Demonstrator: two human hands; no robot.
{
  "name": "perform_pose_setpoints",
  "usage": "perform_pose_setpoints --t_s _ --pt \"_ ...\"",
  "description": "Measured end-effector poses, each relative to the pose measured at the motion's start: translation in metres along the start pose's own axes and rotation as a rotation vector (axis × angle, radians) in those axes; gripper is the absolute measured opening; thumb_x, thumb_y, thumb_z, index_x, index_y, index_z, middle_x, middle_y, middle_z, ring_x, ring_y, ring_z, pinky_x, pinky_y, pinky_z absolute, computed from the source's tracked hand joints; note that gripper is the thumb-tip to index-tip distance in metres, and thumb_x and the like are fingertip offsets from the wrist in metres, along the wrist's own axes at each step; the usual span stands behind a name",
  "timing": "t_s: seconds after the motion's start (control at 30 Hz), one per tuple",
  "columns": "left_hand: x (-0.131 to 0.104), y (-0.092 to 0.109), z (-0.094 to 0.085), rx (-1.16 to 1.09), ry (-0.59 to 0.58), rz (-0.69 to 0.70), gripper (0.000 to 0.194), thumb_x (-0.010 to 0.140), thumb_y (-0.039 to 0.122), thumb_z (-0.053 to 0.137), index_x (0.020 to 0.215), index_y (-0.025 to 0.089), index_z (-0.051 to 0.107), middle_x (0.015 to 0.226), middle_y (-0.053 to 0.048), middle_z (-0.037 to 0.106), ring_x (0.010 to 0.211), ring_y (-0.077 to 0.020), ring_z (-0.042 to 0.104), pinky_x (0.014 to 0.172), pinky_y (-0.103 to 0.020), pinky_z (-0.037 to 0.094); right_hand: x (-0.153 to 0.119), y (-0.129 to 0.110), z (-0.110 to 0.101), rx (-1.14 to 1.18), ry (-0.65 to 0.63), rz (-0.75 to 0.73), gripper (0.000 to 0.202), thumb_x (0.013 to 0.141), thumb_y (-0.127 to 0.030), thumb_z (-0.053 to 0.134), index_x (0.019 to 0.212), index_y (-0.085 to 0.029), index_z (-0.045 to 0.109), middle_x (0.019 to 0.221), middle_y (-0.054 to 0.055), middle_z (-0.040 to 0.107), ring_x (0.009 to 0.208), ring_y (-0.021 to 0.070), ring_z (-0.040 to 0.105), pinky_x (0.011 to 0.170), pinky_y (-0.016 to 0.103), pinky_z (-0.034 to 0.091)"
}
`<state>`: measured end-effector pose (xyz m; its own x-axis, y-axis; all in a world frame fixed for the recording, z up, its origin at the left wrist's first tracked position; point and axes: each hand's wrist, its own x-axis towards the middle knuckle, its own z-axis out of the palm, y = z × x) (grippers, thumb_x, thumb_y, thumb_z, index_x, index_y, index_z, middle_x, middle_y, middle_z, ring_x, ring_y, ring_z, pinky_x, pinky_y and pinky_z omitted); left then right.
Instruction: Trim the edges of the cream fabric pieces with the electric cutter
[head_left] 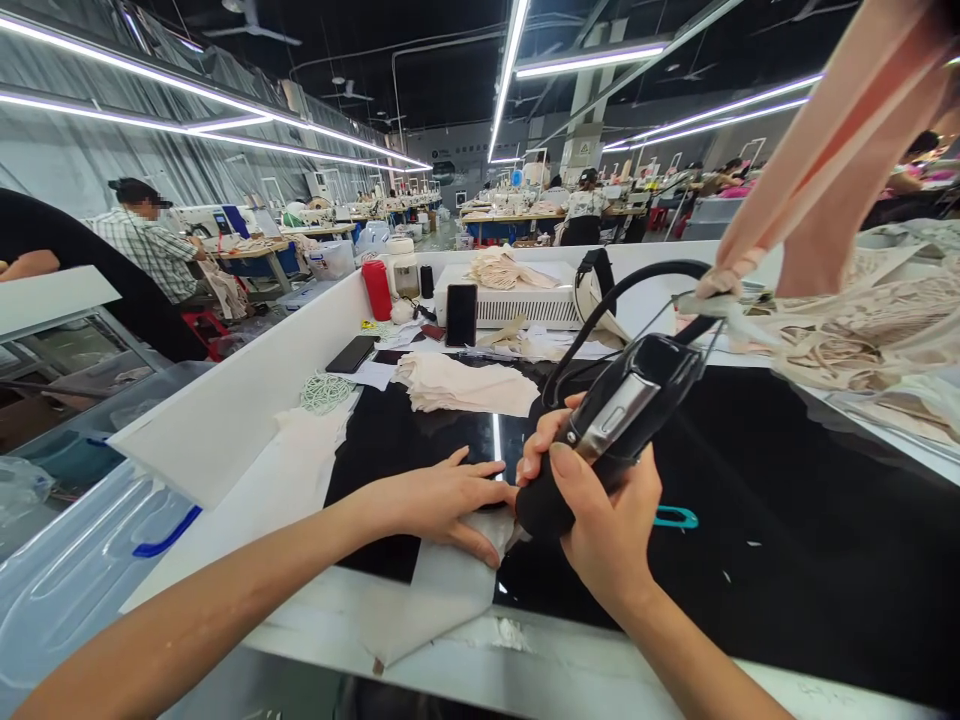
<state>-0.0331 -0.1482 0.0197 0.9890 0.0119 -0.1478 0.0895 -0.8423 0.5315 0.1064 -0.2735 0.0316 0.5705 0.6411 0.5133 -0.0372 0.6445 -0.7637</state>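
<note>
right hand (600, 520) at lower centre of the frame, fingers closed fully around a black handheld cutter (607, 430), thumb laid along its metal plate. long axis of the cutter running from lower left to upper right, tip down at the lower left, cord (600, 310) looping off the raised rear end toward the upper centre. left hand (442, 500) just left of the tip, flat, palm down, fingers spread and straight, gripping nothing, pressing a pale fabric piece (442, 590) onto the black table top (787, 520). fabric piece lying at lower centre, reaching from under the left fingertips down past the white front edge of the table. tip of the cutter meeting the upper right corner of the fabric, right beside the left thumb and forefinger; exact contact point hidden by the hands. fabric therefore below and left of the right hand, directly under the left, the left being the nearer. noted elsewhere: stack of pale fabric (465, 385) at centre, coil of white cord (326, 390) left of it, phone (461, 315) standing behind, red bottle (377, 290) at upper left of the bench, teal object (675, 517) just right of the right hand, heap of lace trim (862, 340) at right. other people seated at benches in the background.
</note>
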Motion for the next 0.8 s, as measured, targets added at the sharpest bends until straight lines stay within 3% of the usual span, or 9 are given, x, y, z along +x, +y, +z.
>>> perform_pose_setpoints --t_s 0.17,0.37,0.57,0.8 --pt "0.0006 0.0002 -0.0001 -0.001 -0.003 -0.004 0.056 0.098 0.037 0.077 0.149 0.028 0.054 0.165 -0.01 0.049 0.165 -0.0343 0.02 0.127 -0.079 0.005 -0.0034 0.0003 0.001 0.022 -0.021 0.004 0.034 0.088 -0.032 0.081 0.114 -0.029 0.059 0.085 -0.005 0.068 0.059 0.0133 0.066 0.058 0.029 0.059" --pt "0.0005 0.0011 -0.0002 -0.012 0.015 0.013 0.068 0.096 0.035 0.08 0.156 0.03 0.048 0.169 -0.011 0.043 0.164 -0.036 0.023 0.127 -0.078 0.003 -0.0047 0.0005 0.0031 -0.007 -0.033 0.006 0.029 0.089 -0.027 0.077 0.111 -0.03 0.059 0.087 -0.005 0.068 0.057 0.0126 0.065 0.055 0.029 0.059" --pt "0.0001 -0.0004 0.0003 0.001 0.002 0.004 0.049 0.098 0.041 0.075 0.143 0.028 0.058 0.157 -0.009 0.057 0.165 -0.034 0.022 0.125 -0.08 0.007 -0.0004 0.001 0.0008 -0.012 0.025 0.0 0.032 0.087 -0.03 0.081 0.111 -0.028 0.058 0.085 -0.005 0.069 0.056 0.0127 0.065 0.056 0.03 0.059" --pt "0.0014 0.0007 -0.0012 0.025 0.004 0.009 0.048 0.099 0.041 0.076 0.142 0.03 0.057 0.16 -0.007 0.055 0.165 -0.033 0.022 0.127 -0.078 0.008 0.0014 0.0043 -0.001 -0.032 -0.002 -0.022 0.029 0.089 -0.03 0.08 0.11 -0.027 0.06 0.085 -0.005 0.069 0.057 0.012 0.065 0.055 0.028 0.057"
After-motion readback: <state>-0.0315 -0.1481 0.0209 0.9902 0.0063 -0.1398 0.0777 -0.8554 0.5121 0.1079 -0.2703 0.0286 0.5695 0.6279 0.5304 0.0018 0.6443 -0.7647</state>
